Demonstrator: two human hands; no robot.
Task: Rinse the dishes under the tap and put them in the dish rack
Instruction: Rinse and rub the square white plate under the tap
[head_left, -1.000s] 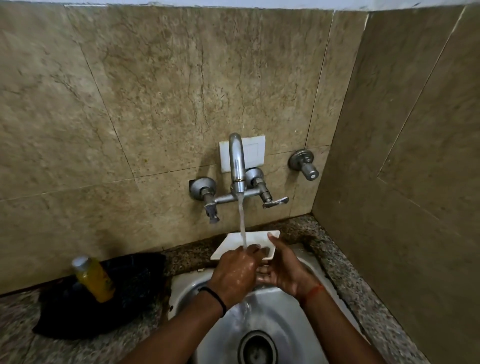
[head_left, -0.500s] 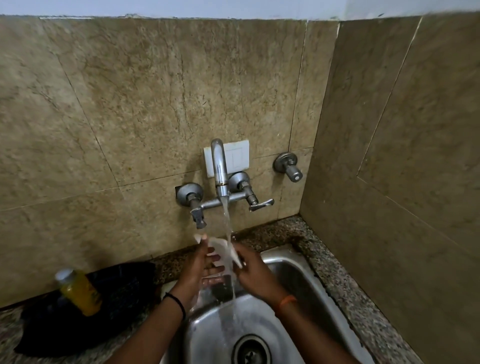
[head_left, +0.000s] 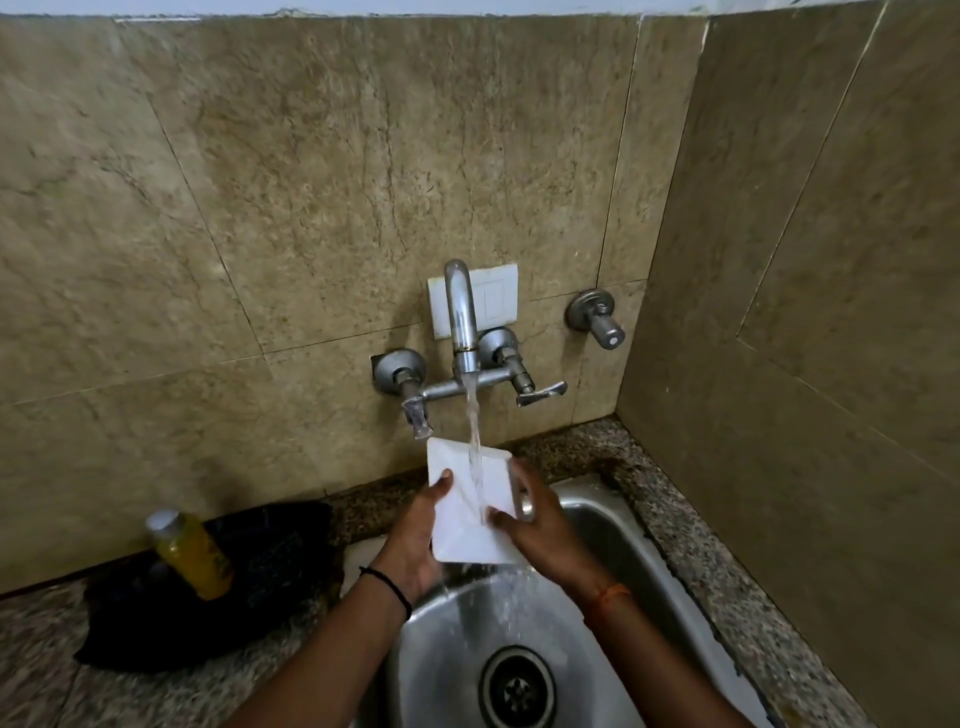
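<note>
White plate (head_left: 470, 506) gripped upright between both hands (head_left: 415, 535).

**One head camera, looking forward and down at the sink**

There is only one view, from a wide-angle camera worn on the person's head. It faces the tiled wall (head_left: 311, 208) and tilts down, so the tap (head_left: 460, 317) stands near the middle and the steel sink (head_left: 613, 545) fills the lower part. Both forearms enter from the bottom edge, close to the lens. Straight tile lines bend toward the edges.
</note>
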